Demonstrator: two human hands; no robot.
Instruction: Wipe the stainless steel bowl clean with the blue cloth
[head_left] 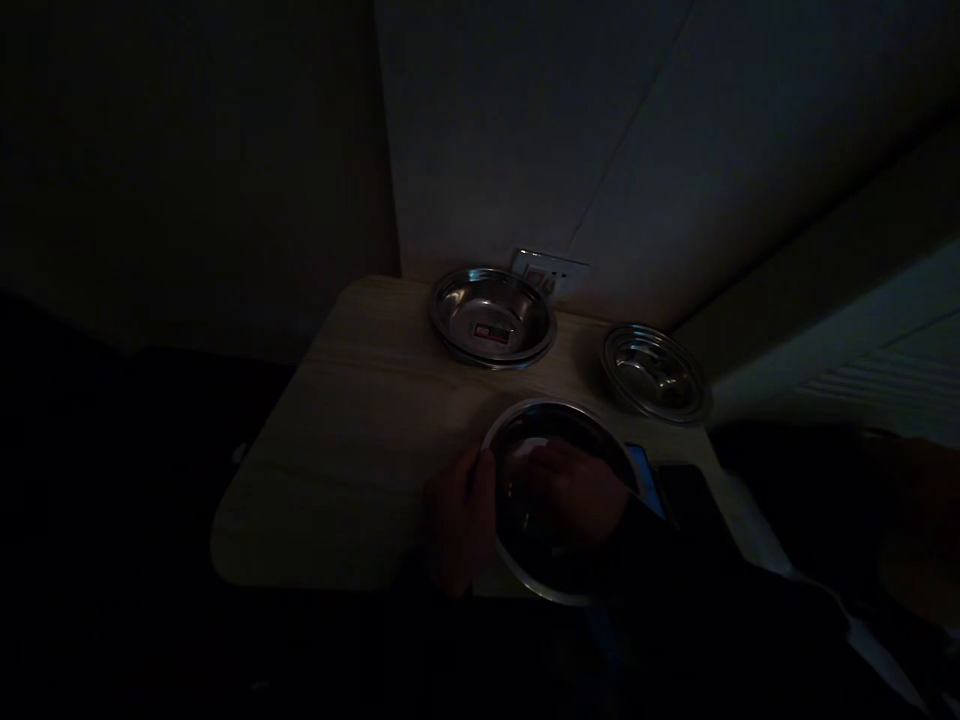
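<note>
A round metal basin (581, 428) is near the front of the wooden table, tilted slightly, its rim bright and its inside dark. My left hand (459, 515) grips the basin's left rim, thumb on the edge. Inside the basin is my right hand (577, 492), its fingers curled and pointing down to the left. Beside those fingertips shows a pale patch (531, 446), perhaps a cloth; the dim light hides what it is. The right forearm, in a dark sleeve, covers the basin's lower right.
Stacked metal basins (491, 335) with a label inside stand at the wall, below a socket plate (551, 268). More metal bowls (654, 375) sit at the table's (337, 430) back right. A phone-like blue-edged thing (645, 480) and a dark flat thing (694, 495) lie right.
</note>
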